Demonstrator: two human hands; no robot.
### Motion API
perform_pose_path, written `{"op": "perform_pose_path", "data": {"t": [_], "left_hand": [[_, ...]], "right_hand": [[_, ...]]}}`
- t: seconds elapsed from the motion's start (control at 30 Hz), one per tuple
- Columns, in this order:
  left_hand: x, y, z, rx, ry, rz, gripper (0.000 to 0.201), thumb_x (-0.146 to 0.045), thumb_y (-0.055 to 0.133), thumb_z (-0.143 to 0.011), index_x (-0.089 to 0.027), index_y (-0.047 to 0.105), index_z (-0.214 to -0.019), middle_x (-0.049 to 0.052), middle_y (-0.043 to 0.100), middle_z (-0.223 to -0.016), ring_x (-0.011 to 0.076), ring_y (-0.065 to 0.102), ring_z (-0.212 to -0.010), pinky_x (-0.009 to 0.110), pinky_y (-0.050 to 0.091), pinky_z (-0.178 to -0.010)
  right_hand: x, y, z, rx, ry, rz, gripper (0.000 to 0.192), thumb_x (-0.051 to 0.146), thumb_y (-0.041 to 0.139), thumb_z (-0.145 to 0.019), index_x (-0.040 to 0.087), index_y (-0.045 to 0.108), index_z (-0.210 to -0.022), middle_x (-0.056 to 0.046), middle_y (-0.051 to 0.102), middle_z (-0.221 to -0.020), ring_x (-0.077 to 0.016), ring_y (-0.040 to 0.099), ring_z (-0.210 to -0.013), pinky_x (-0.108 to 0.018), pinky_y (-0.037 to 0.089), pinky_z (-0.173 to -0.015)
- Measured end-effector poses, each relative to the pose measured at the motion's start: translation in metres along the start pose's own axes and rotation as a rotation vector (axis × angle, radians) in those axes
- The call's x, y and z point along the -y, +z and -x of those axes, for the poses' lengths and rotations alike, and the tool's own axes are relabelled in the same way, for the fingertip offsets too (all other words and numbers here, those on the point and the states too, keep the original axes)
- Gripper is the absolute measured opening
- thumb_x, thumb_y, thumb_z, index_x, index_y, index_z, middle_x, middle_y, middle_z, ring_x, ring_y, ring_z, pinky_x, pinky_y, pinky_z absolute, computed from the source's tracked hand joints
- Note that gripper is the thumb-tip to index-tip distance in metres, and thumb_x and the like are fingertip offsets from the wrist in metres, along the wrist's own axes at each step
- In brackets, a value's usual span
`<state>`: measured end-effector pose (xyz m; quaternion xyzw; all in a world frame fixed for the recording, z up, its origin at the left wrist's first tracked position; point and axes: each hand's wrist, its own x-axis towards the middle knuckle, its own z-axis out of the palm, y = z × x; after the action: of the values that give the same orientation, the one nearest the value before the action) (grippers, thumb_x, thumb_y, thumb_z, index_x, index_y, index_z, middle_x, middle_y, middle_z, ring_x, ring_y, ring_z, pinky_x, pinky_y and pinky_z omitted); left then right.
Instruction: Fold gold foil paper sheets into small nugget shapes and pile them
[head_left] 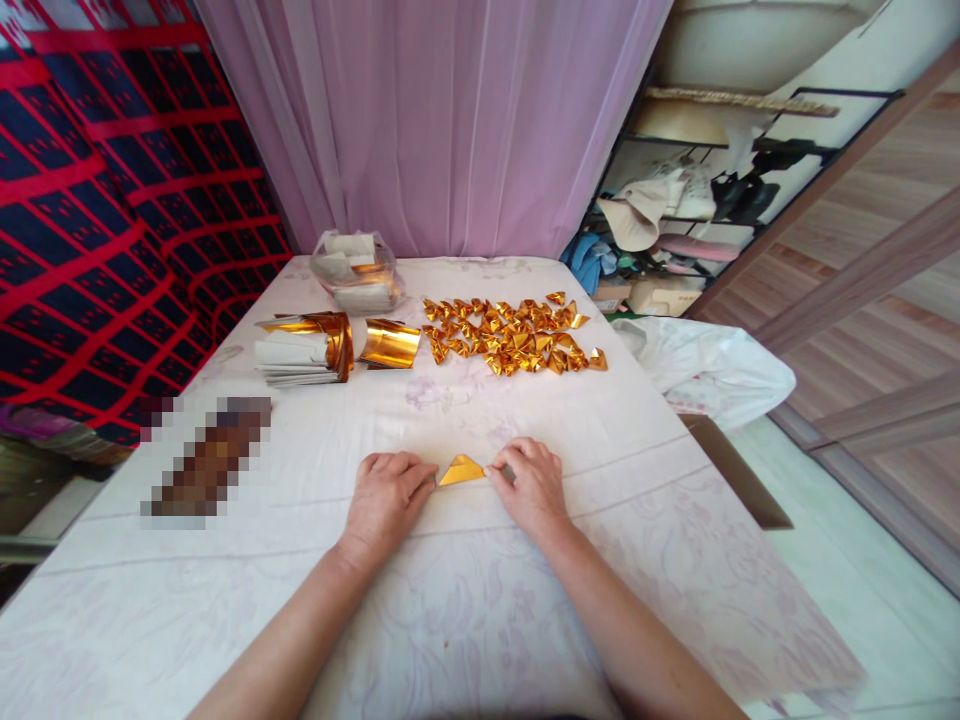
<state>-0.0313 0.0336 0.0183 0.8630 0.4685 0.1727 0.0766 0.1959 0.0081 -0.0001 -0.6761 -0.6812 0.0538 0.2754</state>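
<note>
The small gold foil triangle [461, 470] lies flat on the pale floral tablecloth [480, 590], near the front middle of the table, pressed between the two hands. The foil looks slick and springy, so I judge the main risk is that it slides on the cloth or pops open if either fingertip eases off, which would leave the crease crooked. A hard drag could also scuff or tear the thin sheet at its point.

The left hand [386, 497] rests palm down, fingers curled loosely, its fingertips touching the triangle's left corner. The right hand [531, 483] lies the same way, its fingertips pinning the right corner. Neither hand grips the piece; both press it onto the cloth. The forearms come in from the near edge and angle toward each other.

Farther back sits a heap of folded gold foil pieces [514, 335], well apart from the hands. To its left are a curled gold foil sheet [388, 343], a stack of white-backed foil sheets [304, 350] and a clear plastic bag [358, 270].
</note>
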Motion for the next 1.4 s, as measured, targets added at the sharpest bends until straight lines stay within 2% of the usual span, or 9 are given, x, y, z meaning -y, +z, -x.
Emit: {"op": "perform_pose_path", "data": {"t": [0.1, 0.17, 0.3, 0.43, 0.6, 0.7, 0.83, 1.17, 1.4], "left_hand": [[-0.015, -0.001, 0.006, -0.035, 0.091, -0.040, 0.026, -0.019, 0.052, -0.092, -0.027, 0.069, -0.110, 0.003, 0.069, -0.106, 0.0206, 0.058, -0.096, 0.040, 0.039, -0.087], [-0.028, 0.001, 0.008, -0.009, 0.135, -0.064, 0.027, -0.022, 0.053, -0.092, -0.025, 0.065, -0.117, 0.004, 0.067, -0.116, 0.0225, 0.056, -0.107, 0.042, 0.037, -0.094], [-0.043, 0.008, 0.013, 0.033, 0.080, -0.137, 0.036, -0.038, 0.058, -0.090, -0.023, 0.061, -0.123, 0.005, 0.064, -0.126, 0.0271, 0.051, -0.117, 0.047, 0.034, -0.101], [-0.039, 0.011, 0.017, 0.064, 0.065, -0.157, 0.040, -0.042, 0.054, -0.092, -0.025, 0.058, -0.128, 0.004, 0.061, -0.130, 0.0269, 0.049, -0.121, 0.047, 0.035, -0.100], [-0.034, 0.013, 0.020, 0.096, 0.066, -0.128, 0.043, -0.044, 0.049, -0.094, -0.026, 0.054, -0.132, 0.004, 0.059, -0.134, 0.0277, 0.047, -0.125, 0.046, 0.035, -0.099], [-0.033, 0.015, 0.021, 0.096, 0.057, -0.117, 0.045, -0.044, 0.048, -0.095, -0.025, 0.051, -0.135, 0.005, 0.059, -0.135, 0.0278, 0.045, -0.127, 0.046, 0.034, -0.100], [-0.032, 0.016, 0.022, 0.105, 0.053, -0.113, 0.045, -0.043, 0.046, -0.095, -0.024, 0.050, -0.136, 0.005, 0.058, -0.137, 0.0289, 0.043, -0.130, 0.047, 0.033, -0.101], [-0.030, 0.014, 0.031, 0.054, 0.060, -0.162, 0.042, -0.040, 0.047, -0.095, -0.024, 0.055, -0.133, 0.006, 0.059, -0.136, 0.0296, 0.046, -0.129, 0.048, 0.036, -0.101], [-0.030, 0.008, 0.039, 0.044, 0.059, -0.178, 0.038, -0.038, 0.048, -0.095, -0.024, 0.060, -0.128, 0.007, 0.062, -0.131, 0.0313, 0.048, -0.126, 0.049, 0.036, -0.100]], "right_hand": [[0.000, 0.001, 0.000, -0.014, -0.015, 0.001, 0.009, 0.023, 0.068, -0.081, 0.023, 0.064, -0.073, -0.002, 0.062, -0.091, -0.0195, 0.053, -0.090, -0.033, 0.032, -0.078], [0.000, 0.002, 0.001, -0.025, -0.024, 0.005, 0.009, 0.023, 0.068, -0.081, 0.023, 0.063, -0.073, -0.002, 0.062, -0.091, -0.0197, 0.053, -0.090, -0.033, 0.032, -0.078], [-0.001, 0.003, 0.002, -0.044, -0.039, 0.014, 0.009, 0.024, 0.069, -0.080, 0.023, 0.063, -0.074, -0.002, 0.062, -0.090, -0.0203, 0.054, -0.090, -0.033, 0.032, -0.079], [-0.001, 0.002, 0.000, -0.057, -0.078, 0.005, 0.004, 0.019, 0.064, -0.082, 0.024, 0.064, -0.082, -0.002, 0.063, -0.092, -0.0205, 0.054, -0.091, -0.033, 0.034, -0.079], [0.009, 0.001, -0.015, 0.074, -0.275, -0.093, 0.022, 0.007, 0.051, -0.085, 0.022, 0.064, -0.095, -0.004, 0.065, -0.093, -0.0187, 0.057, -0.092, -0.030, 0.041, -0.081], [0.019, 0.008, -0.027, 0.175, -0.240, -0.167, 0.016, 0.013, 0.055, -0.087, 0.022, 0.062, -0.098, -0.003, 0.067, -0.096, -0.0157, 0.061, -0.087, -0.026, 0.043, -0.076], [0.027, 0.016, -0.037, 0.235, -0.182, -0.088, 0.006, 0.019, 0.064, -0.083, 0.022, 0.062, -0.087, -0.001, 0.067, -0.088, -0.0157, 0.061, -0.083, -0.025, 0.042, -0.072], [0.030, 0.023, -0.034, 0.154, -0.177, 0.010, 0.007, 0.017, 0.060, -0.083, 0.023, 0.060, -0.079, 0.002, 0.064, -0.079, -0.0149, 0.059, -0.077, -0.025, 0.038, -0.068], [0.029, 0.026, -0.032, 0.143, -0.204, 0.063, 0.010, 0.017, 0.054, -0.089, 0.023, 0.062, -0.087, -0.002, 0.066, -0.084, -0.0168, 0.059, -0.081, -0.027, 0.040, -0.072]]}}
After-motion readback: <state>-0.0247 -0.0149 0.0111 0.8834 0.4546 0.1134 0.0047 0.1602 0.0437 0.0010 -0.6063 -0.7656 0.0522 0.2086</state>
